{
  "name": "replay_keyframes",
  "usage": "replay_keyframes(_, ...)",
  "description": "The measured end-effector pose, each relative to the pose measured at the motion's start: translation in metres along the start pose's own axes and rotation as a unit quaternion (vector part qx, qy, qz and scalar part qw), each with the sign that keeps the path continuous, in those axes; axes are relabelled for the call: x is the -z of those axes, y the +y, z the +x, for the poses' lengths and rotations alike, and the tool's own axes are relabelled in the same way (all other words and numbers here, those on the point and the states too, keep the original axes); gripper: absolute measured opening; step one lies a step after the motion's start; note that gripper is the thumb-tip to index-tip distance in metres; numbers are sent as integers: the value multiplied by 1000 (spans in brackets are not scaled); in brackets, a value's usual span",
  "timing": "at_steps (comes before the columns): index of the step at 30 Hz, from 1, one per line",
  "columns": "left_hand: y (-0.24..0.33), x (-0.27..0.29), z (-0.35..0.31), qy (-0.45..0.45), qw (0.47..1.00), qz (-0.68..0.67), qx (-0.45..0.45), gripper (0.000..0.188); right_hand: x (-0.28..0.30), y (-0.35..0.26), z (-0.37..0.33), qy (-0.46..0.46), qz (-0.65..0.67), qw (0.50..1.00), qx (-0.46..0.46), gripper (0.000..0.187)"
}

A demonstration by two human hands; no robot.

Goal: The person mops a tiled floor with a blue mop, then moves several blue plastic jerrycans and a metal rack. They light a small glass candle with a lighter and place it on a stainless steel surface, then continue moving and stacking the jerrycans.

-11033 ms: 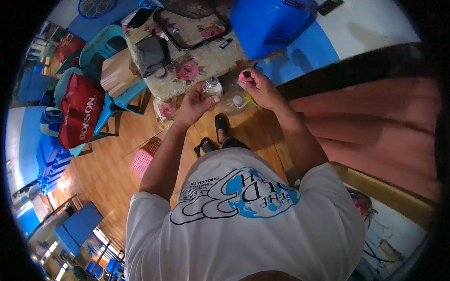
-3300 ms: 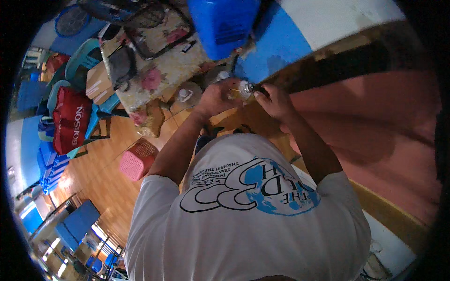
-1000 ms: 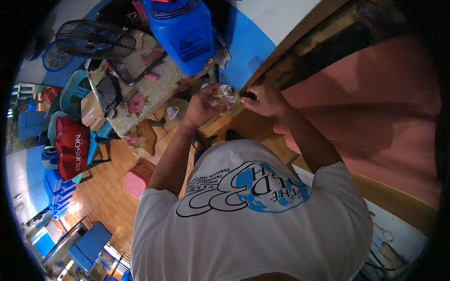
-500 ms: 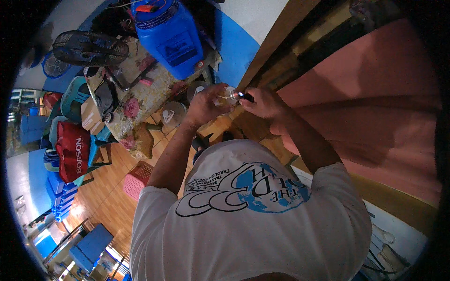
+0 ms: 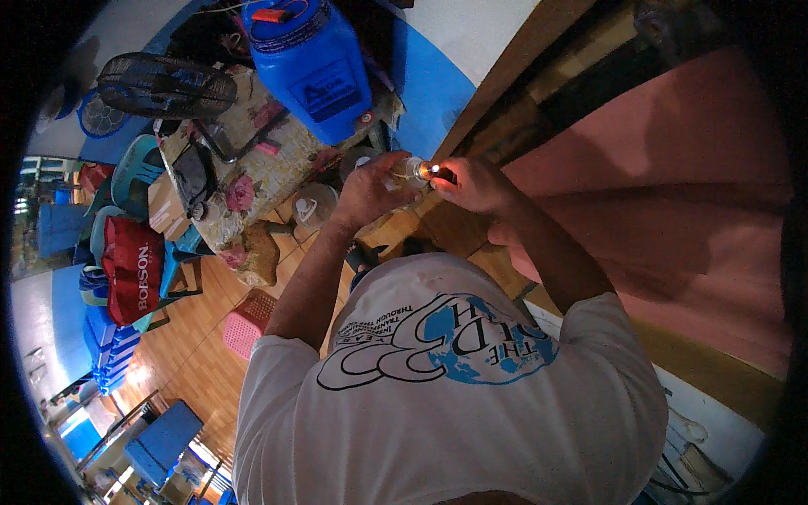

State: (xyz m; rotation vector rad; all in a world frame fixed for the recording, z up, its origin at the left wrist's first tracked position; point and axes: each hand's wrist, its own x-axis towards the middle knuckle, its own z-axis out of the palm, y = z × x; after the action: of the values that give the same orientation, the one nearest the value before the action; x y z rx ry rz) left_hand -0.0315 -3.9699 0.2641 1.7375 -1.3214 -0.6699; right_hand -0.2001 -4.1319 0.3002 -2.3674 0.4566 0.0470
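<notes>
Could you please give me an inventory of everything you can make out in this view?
glass jar: 1, clear, in the left hand
lighter: 1, dark, in the right hand
flame: 1, bright, by the jar's top
table: 1, flowered cloth, upper left
drum: 1, blue, at the table's right end
fan: 1, black, upper left
jugs: at least 2, clear, beside the table
carton: 1, brown, left of the table
chairs: at least 2, teal, left
bag: 1, red, by the chairs
basket: 1, pink, on the floor
curtain: 1, pink-red, right
Other items are too unclear to name.
shirt: 1, white, worn
hands: 2, bare, upper centre
</notes>
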Motion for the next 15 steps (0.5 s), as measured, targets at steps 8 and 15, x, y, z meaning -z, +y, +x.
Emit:
replay_keyframes(8, -5, 4, 0, 32, 998, 14, -45, 66, -4, 1, 4, -17, -24, 999, -12, 29)
replay_keyframes(15, -9, 6, -2, 17, 999, -17, -21, 66, -4, -4, 6, -7, -18, 1000, -19, 39)
